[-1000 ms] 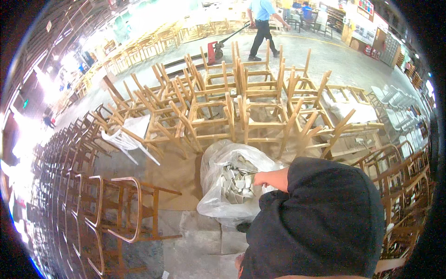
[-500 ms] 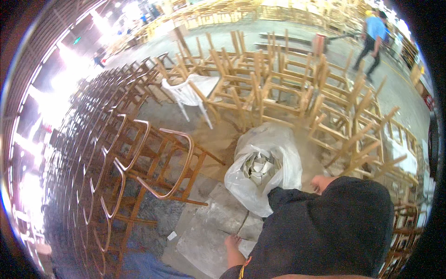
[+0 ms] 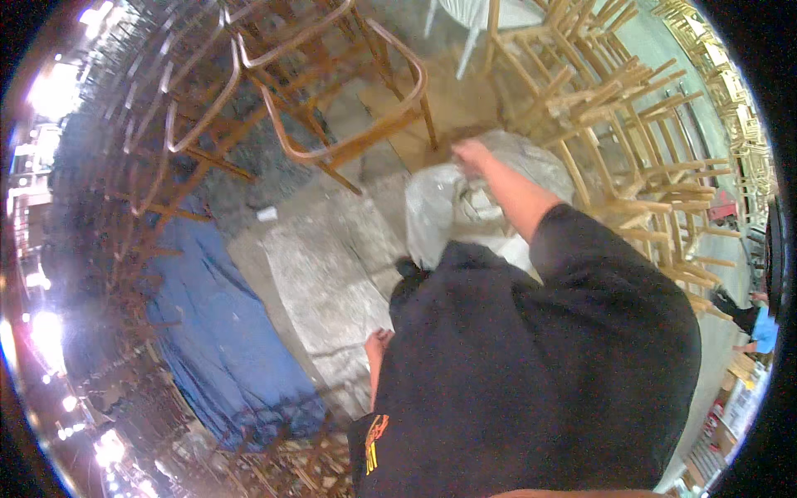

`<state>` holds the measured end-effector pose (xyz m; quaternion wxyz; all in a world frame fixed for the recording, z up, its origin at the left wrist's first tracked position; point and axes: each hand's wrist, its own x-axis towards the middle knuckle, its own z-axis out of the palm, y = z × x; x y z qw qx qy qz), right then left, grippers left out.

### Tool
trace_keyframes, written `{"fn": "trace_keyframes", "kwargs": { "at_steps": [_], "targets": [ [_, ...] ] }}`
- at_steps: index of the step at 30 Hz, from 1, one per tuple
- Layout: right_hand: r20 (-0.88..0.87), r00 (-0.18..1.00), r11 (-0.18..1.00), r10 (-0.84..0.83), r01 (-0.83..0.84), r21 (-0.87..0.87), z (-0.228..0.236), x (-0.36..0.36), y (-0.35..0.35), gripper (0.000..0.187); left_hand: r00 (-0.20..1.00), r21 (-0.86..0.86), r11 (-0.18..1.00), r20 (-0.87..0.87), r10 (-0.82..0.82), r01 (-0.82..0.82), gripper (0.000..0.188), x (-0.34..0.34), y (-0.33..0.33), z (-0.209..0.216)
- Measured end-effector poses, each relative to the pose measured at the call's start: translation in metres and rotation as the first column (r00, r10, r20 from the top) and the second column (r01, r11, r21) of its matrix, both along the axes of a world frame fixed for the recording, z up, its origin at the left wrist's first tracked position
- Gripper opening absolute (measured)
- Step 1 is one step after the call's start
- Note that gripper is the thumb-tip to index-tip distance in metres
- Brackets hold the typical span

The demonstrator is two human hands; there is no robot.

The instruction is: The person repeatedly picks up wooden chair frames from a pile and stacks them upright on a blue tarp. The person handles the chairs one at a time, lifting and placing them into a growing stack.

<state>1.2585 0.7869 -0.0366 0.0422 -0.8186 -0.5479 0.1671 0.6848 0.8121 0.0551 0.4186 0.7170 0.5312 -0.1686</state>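
Plastic bag (image 3: 430, 212), upper centre: pale scraps (image 3: 479, 202) already inside, mouth not closed. Right hand (image 3: 471, 156) over its upper edge; left hand (image 3: 379, 340) lower centre, apart. Cannot tell either grip.

Premises: apparent furniture workshop. Evidence: pale wooden chair frames (image 3: 643, 202) massed right of the right hand (image 3: 471, 157); brown chair frames (image 3: 311, 158) ranked ahead and left of the left hand (image 3: 379, 341); yellowish frames (image 3: 741, 108) far right of both.
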Motion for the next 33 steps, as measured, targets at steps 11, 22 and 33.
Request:
{"fn": "trace_keyframes", "kwargs": {
  "at_steps": [11,22,33],
  "targets": [
    [-0.782,0.334,0.686,-0.526,0.711,-0.157,0.014,-0.139,0.103,0.023,0.989,-0.224,0.963,-0.031,0.144,-0.148,0.054,-0.073,0.046,-0.014],
    [-0.077,0.969,0.819,-0.235,0.240,0.521,0.085,-0.153,0.282,0.037,-0.085,-0.665,-0.057,0.011,0.996,-0.745,0.049,-0.101,0.153,0.008],
    [-0.555,0.831,0.838,-0.043,-0.273,-0.473,0.083,-0.179,0.428,0.046,-0.683,-0.546,-0.561,0.028,0.730,-0.622,0.033,-0.034,0.115,0.014]
  ]
}}
